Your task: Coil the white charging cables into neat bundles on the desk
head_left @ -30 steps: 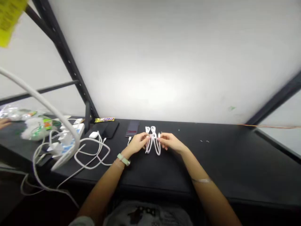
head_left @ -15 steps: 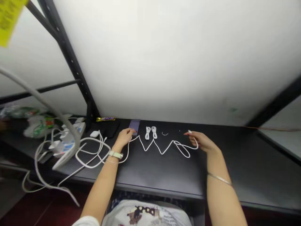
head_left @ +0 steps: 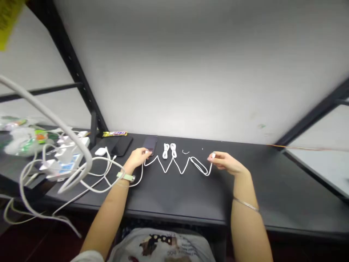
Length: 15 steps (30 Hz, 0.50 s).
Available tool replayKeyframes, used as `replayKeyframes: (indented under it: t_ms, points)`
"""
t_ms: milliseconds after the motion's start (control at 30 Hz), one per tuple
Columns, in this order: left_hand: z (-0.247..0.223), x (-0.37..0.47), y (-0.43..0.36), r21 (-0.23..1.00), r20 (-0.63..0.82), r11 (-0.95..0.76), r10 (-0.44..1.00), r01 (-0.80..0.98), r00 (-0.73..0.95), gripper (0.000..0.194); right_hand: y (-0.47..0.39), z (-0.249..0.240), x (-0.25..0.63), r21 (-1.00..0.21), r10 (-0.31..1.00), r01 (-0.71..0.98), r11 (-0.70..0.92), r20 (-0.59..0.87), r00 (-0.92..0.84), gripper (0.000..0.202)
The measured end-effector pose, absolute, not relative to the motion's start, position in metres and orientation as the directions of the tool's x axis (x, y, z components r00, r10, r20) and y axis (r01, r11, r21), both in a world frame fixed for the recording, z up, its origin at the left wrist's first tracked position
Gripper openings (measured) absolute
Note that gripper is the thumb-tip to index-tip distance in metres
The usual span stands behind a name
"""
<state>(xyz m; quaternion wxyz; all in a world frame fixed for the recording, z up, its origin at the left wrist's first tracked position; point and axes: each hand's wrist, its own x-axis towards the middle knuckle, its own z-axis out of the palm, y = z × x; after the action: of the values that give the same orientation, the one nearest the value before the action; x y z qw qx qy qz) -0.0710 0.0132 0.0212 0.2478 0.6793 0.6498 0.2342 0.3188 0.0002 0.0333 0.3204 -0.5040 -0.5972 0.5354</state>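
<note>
A white charging cable (head_left: 169,166) runs in zigzags over the black table between my hands, with a loose loop near its right end. My left hand (head_left: 137,158), wearing a pale green watch, pinches a small white piece at the cable's left end, beside a dark phone (head_left: 151,142). At the other end, my right hand (head_left: 228,162) is closed on the white plug, slightly above the tabletop. Two bundled white cables (head_left: 165,151) lie side by side behind the zigzag. A short white tie (head_left: 185,152) rests to their right.
A white power strip (head_left: 67,160) and tangled thick white cords (head_left: 102,178) spread over the left side. Near them are a white charger (head_left: 101,151), a dark tablet-like slab (head_left: 122,145) and a yellow-wrapped snack bar (head_left: 115,133). Black shelf posts (head_left: 81,78) frame the table.
My right hand has turned the plug and brought it a little nearer, and the loop beside it has shifted. A white piece now shows at my left fingertips. The whole view has shifted slightly.
</note>
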Motion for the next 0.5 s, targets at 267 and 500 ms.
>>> replayKeyframes:
  t_ms: [267, 500]
  points:
    - [0.023, -0.07, 0.008, 0.536, -0.032, 0.034, 0.999, 0.844, -0.02, 0.035, 0.002, 0.034, 0.3, -0.882, 0.879, 0.466, -0.064, -0.271, -0.393, 0.031]
    - [0.041, -0.018, -0.009, 0.431, 0.187, -0.189, 0.975, 0.882, 0.117, 0.028, 0.009, 0.032, 0.294, -0.835, 0.788, 0.544, -0.084, -0.39, -0.476, 0.028]
